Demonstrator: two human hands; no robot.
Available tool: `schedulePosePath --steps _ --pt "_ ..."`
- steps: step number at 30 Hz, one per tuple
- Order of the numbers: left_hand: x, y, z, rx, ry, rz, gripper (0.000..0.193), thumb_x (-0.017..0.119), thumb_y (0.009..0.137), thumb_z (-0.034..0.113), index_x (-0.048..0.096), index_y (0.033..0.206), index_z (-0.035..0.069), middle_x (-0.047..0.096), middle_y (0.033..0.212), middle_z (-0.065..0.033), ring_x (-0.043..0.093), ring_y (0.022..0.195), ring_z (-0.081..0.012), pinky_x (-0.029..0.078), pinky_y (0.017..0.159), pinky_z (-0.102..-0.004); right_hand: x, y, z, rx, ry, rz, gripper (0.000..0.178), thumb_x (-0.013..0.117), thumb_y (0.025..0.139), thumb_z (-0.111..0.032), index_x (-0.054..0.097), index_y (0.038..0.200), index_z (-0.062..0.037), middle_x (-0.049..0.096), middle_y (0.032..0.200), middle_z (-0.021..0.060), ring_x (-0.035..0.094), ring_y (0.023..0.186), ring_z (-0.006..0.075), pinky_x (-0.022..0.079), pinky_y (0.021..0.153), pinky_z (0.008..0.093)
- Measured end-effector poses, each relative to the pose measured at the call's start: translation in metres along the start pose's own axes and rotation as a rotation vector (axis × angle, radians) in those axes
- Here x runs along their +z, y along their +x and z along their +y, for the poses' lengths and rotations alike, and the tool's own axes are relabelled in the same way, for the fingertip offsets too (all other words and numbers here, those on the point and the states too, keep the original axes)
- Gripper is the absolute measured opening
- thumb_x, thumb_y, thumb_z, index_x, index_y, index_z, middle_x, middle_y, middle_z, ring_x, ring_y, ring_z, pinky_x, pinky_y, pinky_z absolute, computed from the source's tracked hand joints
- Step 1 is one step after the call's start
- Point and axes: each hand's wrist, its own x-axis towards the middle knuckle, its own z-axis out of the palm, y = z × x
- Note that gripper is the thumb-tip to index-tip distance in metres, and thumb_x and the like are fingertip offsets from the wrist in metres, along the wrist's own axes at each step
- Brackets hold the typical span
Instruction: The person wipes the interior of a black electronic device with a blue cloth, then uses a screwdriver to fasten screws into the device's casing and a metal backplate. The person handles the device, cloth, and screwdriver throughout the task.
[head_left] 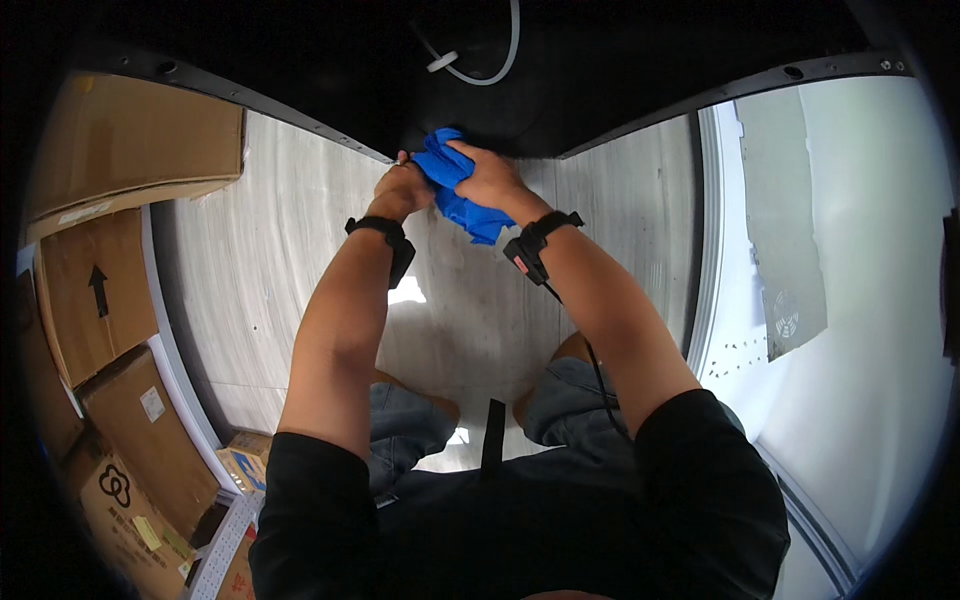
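Hands [490, 182] on crumpled blue cloth [474, 221]; wood-grain floor [290, 260].

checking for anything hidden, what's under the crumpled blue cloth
Grey wood-look floor shows around the lower end of the crumpled blue cloth. What lies directly beneath it or inside its folds is covered; the right hand hides part too.

Cloth [441, 170]: solid blue, bunched and creased. Pose: long axis from 11 o'clock to 5 o'clock, the 5 o'clock end loose in folds. Location: near 12 o'clock in view, between the hands. The right hand [492, 182] grips its 3 o'clock side; the left hand [404, 187] adjoins its 9 o'clock edge.
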Motion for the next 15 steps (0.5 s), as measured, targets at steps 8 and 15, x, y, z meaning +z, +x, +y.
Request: schedulePosePath --steps 8,15 --pt "0.005 -0.004 -0.002 0.052 0.054 0.008 0.081 0.048 0.079 0.019 0.009 0.149 0.002 0.027 0.151 -0.017 0.047 0.127 -0.0261 0.04 0.104 -0.0319 -0.028 -0.006 0.04 0.341 -0.247 0.407 0.092 0.069 0.072 -0.021 0.018 0.149 -0.0208 0.021 0.147 0.0315 0.059 0.107 0.0428 0.051 0.089 0.041" --pt "0.005 -0.003 0.0 0.02 0.097 -0.034 0.085 0.051 0.079 0.02 0.007 0.149 0.004 0.015 0.154 -0.0175 0.048 0.126 -0.0256 0.041 0.103 -0.0315 -0.001 -0.025 0.01 0.273 -0.202 0.074 0.088 0.064 0.076 -0.026 0.016 0.15 -0.0296 0.033 0.146 0.0223 0.053 0.118 0.038 0.041 0.103 0.04"
